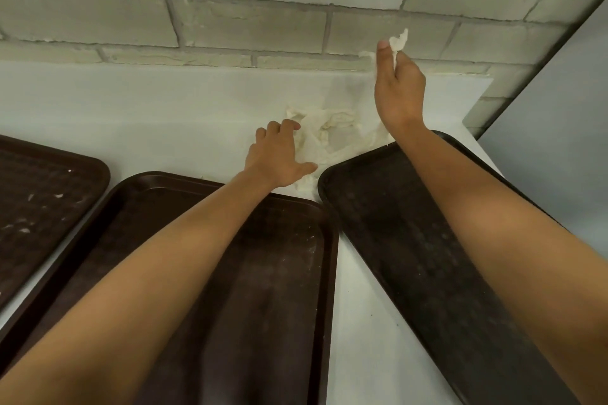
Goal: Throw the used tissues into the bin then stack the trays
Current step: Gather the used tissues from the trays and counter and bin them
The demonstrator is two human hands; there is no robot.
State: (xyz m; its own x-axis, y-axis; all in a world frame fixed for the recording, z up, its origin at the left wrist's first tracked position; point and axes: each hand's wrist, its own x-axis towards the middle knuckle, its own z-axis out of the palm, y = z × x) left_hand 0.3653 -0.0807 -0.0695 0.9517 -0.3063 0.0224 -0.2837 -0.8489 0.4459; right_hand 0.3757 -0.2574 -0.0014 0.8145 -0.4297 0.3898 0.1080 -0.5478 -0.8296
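Three dark brown trays lie flat on the white counter: a left tray, a middle tray and a right tray set at an angle. A heap of crumpled white used tissues lies on the counter behind the trays, near the wall. My left hand rests on the heap's left side with its fingers curled into the tissue. My right hand is raised above the counter and pinches a small scrap of tissue between thumb and fingers.
A pale brick wall runs along the back of the counter. At the right the counter ends, with a grey surface beyond it. Crumbs and tissue bits dot the left tray. No bin is in view.
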